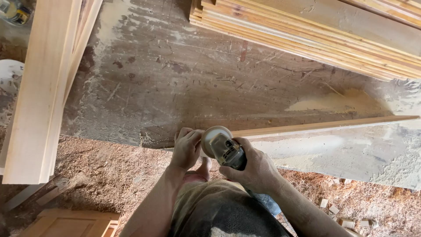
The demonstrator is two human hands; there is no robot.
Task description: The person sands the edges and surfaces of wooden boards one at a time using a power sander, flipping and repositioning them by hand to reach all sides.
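Right hand (256, 169) wraps tightly around the body of a small grey angle grinder (228, 151), whose round sanding disc (215, 135) meets the near end of a long thin wooden strip (324, 126). Left hand (186, 147) is curled closed over that same end of the strip, just beside the disc. That strip lies along the front edge of a dusty, scratched bench (197, 79). At the bench's far right sits a stack of pale boards (307, 30), and a wide plank (41, 87) lies at its left. Sawdust and small wood offcuts (340, 215) cover the floor (109, 175) below.
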